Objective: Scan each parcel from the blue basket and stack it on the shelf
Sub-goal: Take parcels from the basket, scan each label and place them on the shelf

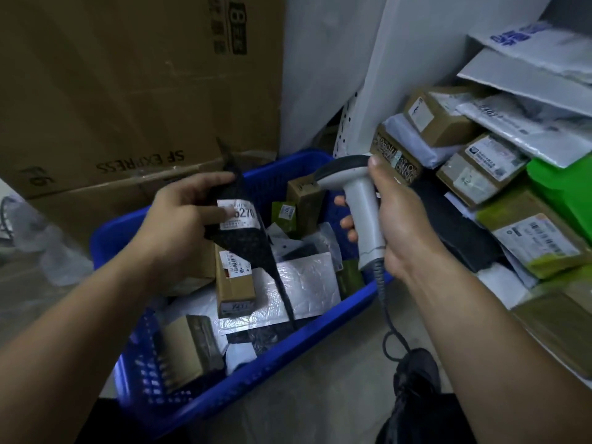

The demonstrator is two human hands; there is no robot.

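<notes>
**Black mailer up for scan, label partly covered**

Head view. Holding the black mailer above the blue basket in the left hand, fingers curled round its upper edge, one digit lying across the left side of the white label. Gripping the scanner by its handle in the right hand, head aimed left at the mailer, near but apart. No beam visible, so can't confirm a read.

To do this step well:
- Slide that digit off the label; probably hiding part of the code.
- Pull the film taut, no creases across the bars.
- Square the label to the scanner head and keep a gap.
- Wait for the read before moving off.
- Then onto the shelf at right. Crowded with boxes and bags, so pick a flat spot.

Plenty left in the basket: brown box, bubble mailer, more underneath.
</notes>
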